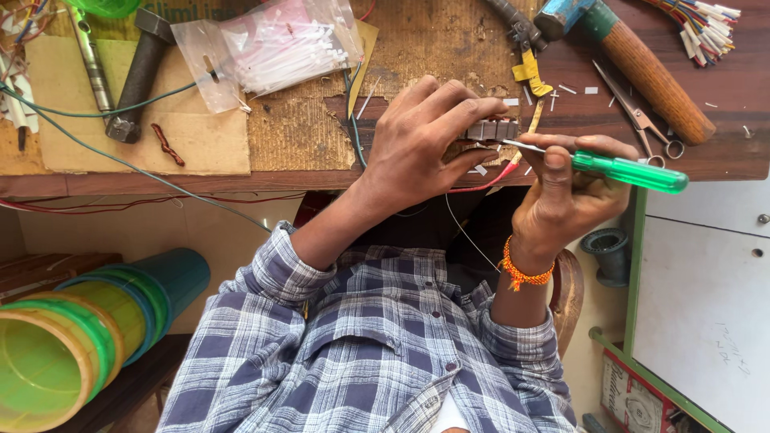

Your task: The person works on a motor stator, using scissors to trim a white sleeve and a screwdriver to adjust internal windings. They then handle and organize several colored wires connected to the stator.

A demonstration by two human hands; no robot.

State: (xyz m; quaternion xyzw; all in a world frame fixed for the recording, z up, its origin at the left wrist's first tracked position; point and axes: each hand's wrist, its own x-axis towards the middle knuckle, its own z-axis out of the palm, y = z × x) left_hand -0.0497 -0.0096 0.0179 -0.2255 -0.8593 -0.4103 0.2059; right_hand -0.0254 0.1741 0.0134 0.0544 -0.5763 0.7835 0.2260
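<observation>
My left hand (421, 140) grips a small dark ridged block (492, 130) between thumb and fingers, just above the edge of the wooden workbench (706, 164). My right hand (561, 196) holds a green-handled screwdriver (630, 170) whose metal tip touches the right end of the block. A red wire (493, 178) and a thin pale wire hang from below the block toward my lap. An orange thread band sits on my right wrist.
On the bench lie a plastic bag of white cable ties (269, 48), a hammer with a wooden handle (642, 68), small scissors (642, 120), a dark metal tool (136, 76), a bundle of coloured wires (710, 24) and cardboard sheets. Stacked green and blue tubs (72, 337) stand lower left.
</observation>
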